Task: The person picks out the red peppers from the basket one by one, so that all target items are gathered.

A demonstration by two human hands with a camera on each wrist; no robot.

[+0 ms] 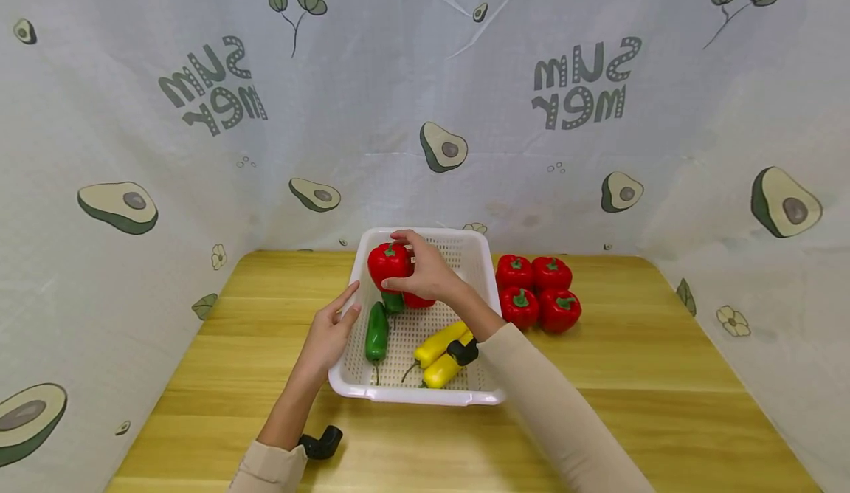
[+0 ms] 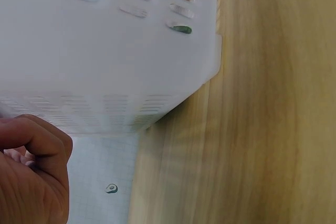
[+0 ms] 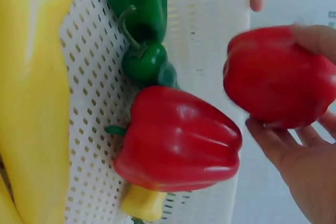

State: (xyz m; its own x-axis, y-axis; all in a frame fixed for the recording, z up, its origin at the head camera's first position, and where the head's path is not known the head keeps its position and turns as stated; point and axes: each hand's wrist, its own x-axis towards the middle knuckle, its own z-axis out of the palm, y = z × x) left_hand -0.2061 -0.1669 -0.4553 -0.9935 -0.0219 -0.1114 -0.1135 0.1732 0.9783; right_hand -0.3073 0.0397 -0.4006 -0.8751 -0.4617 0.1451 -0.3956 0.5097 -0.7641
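My right hand [image 1: 428,271] holds a red bell pepper [image 1: 389,264] between thumb and fingers, raised over the far left part of a white perforated basket [image 1: 415,398]. Under it in the basket lies a second red bell pepper [image 3: 178,140], partly covered by the hand in the head view. Two green peppers [image 1: 376,331] lie along the left side, one partly behind the held pepper. Long yellow peppers [image 1: 438,344] lie at the near right, overlapped by the right wrist. My left hand [image 1: 328,334] grips the basket's left rim, with curled fingers beside its outer wall in the left wrist view.
Several red bell peppers [image 1: 559,310] stand grouped on the wooden table [image 1: 637,382], close against the basket's right side. A pale sheet with printed avocados [image 1: 443,146] hangs behind the table and along both sides. Each wrist carries a black camera mount [image 1: 322,443].
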